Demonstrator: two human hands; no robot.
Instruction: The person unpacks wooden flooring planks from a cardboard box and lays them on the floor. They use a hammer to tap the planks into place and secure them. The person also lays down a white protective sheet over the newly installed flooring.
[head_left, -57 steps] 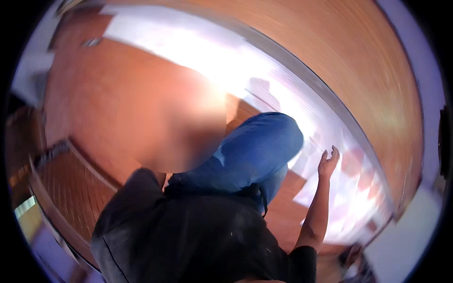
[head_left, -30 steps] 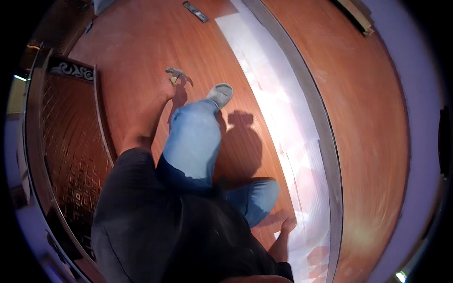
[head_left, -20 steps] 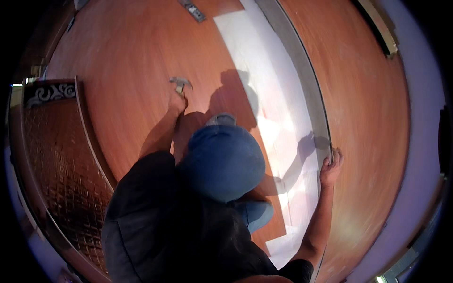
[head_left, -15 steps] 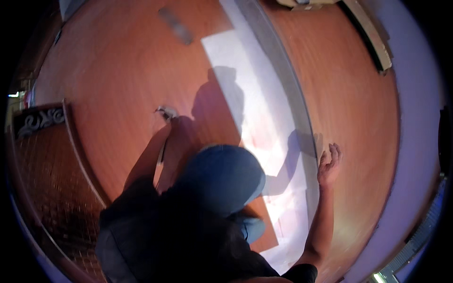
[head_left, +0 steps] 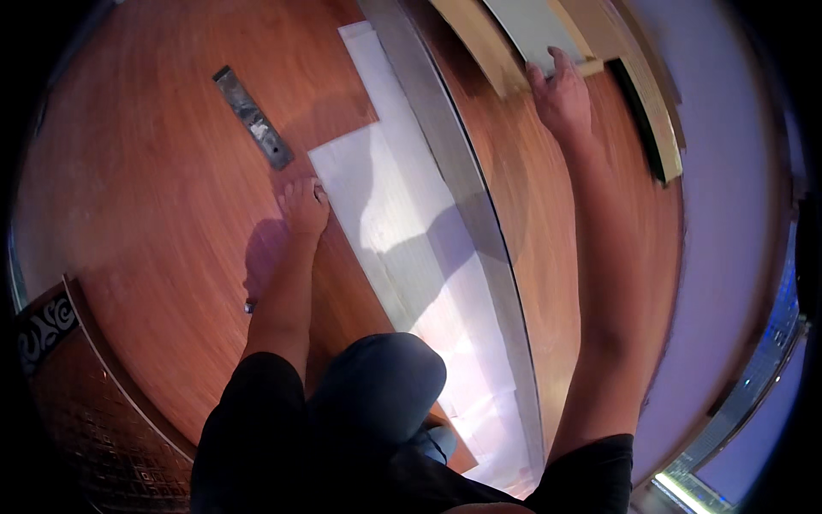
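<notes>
My left hand (head_left: 304,206) is open, its fingers spread flat on the reddish wood-look floor beside the edge of the white underlay (head_left: 360,184). Just beyond the fingertips lies a flat dark metal bar (head_left: 254,118). A small dark tool (head_left: 249,306), mostly hidden by my left forearm, rests on the floor. My right hand (head_left: 565,103) reaches far forward to the near end of a pale grey plank (head_left: 535,30) lying in a cardboard box. Its fingers are apart at the plank's end, and I see no closed grip.
A long grey strip (head_left: 467,171) runs along the underlay, with wood flooring on both sides. Right of the box stands a cardboard piece (head_left: 655,120) near the purple wall (head_left: 728,171). A brown patterned panel (head_left: 103,403) is at the lower left. My bent knee (head_left: 381,377) is in the middle.
My view has shifted forward. My left hand has left the small tool and now lies flat near the metal bar. My right arm has stretched forward to the plank in the box.
</notes>
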